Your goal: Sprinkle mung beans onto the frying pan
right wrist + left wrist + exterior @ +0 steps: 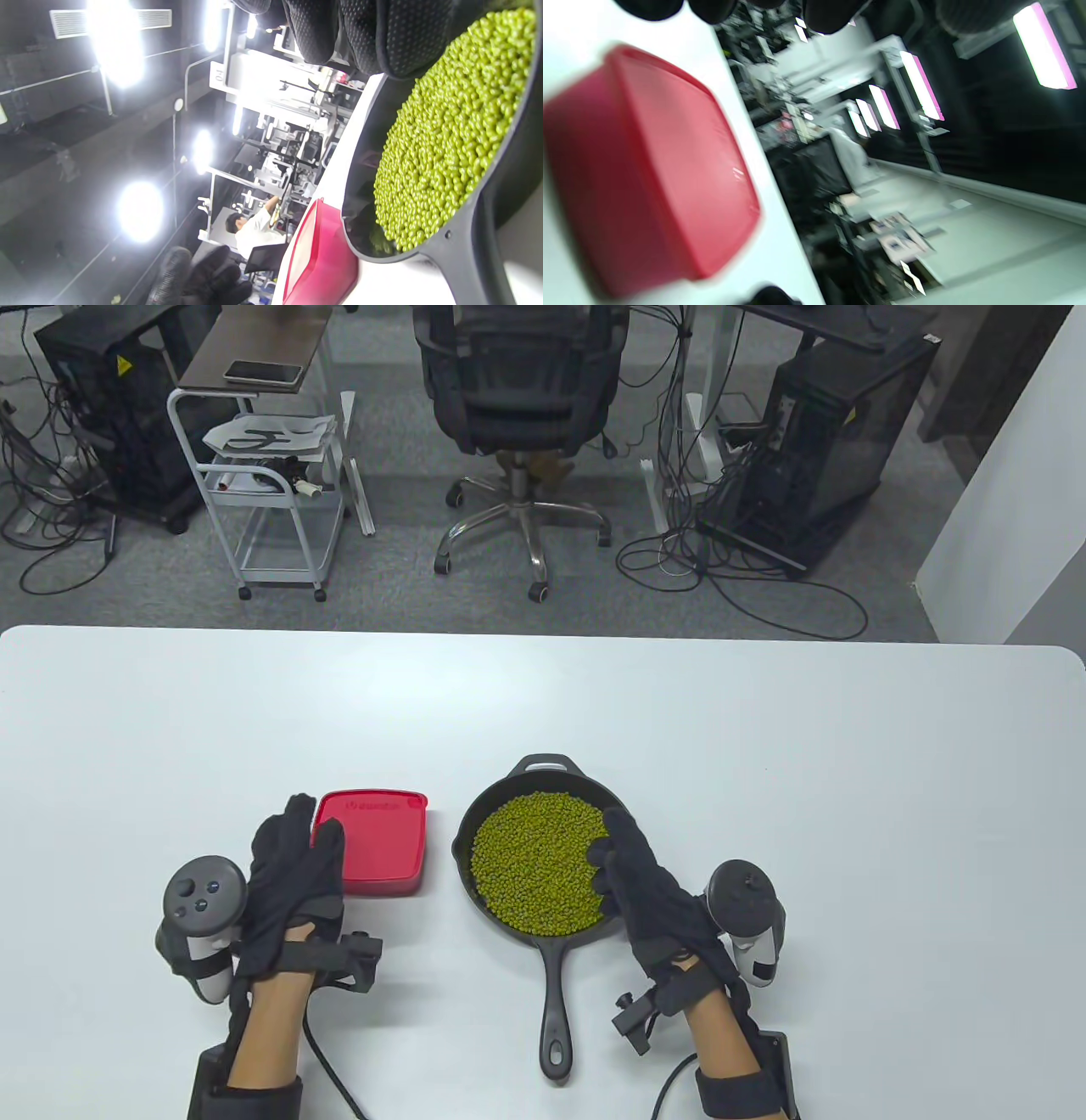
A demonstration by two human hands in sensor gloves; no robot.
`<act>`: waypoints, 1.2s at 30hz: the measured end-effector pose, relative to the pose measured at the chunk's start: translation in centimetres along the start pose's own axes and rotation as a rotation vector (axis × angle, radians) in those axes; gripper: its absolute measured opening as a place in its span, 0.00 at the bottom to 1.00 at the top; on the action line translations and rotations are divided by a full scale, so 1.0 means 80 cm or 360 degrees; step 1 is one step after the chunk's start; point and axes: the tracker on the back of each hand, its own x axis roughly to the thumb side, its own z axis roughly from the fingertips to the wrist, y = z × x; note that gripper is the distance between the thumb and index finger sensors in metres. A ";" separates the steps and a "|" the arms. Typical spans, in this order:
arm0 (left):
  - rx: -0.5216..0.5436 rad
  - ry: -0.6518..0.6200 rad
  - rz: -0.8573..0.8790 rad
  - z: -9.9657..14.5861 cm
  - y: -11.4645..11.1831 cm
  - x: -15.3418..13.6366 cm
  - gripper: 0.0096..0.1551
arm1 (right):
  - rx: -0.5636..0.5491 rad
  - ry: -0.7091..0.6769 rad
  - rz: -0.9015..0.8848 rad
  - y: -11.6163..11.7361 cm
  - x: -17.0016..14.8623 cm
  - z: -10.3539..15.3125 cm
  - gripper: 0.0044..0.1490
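A black cast-iron frying pan (551,959) sits on the white table, handle toward me, filled with green mung beans (534,861). A red lidded container (377,840) stands just left of it. My left hand (293,857) rests with its fingers lying on the container's left edge. My right hand (632,874) hovers over the pan's right side, fingers loosely curled above the beans. The right wrist view shows the beans (449,131), the pan rim (466,237) and the red container (318,258). The left wrist view shows the container (649,169), blurred.
The white table (848,746) stretches far back and to both sides. Beyond its far edge stand an office chair (517,415), a small white cart (271,492) and computer cases with cables on the floor.
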 end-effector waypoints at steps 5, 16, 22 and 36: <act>-0.0167 -0.0333 -0.0137 0.017 -0.040 0.033 0.48 | -0.0049 -0.0119 0.0226 -0.001 0.013 0.006 0.52; -0.0292 -0.0595 -0.0856 0.031 -0.097 0.040 0.62 | -0.0162 -0.0345 0.1100 0.009 0.029 0.013 0.58; -0.0317 -0.0608 -0.0895 0.030 -0.100 0.037 0.65 | -0.0133 -0.0313 0.1468 0.019 0.026 0.013 0.61; -0.0314 -0.0618 -0.0886 0.029 -0.101 0.035 0.64 | -0.0111 -0.0258 0.1464 0.020 0.024 0.012 0.60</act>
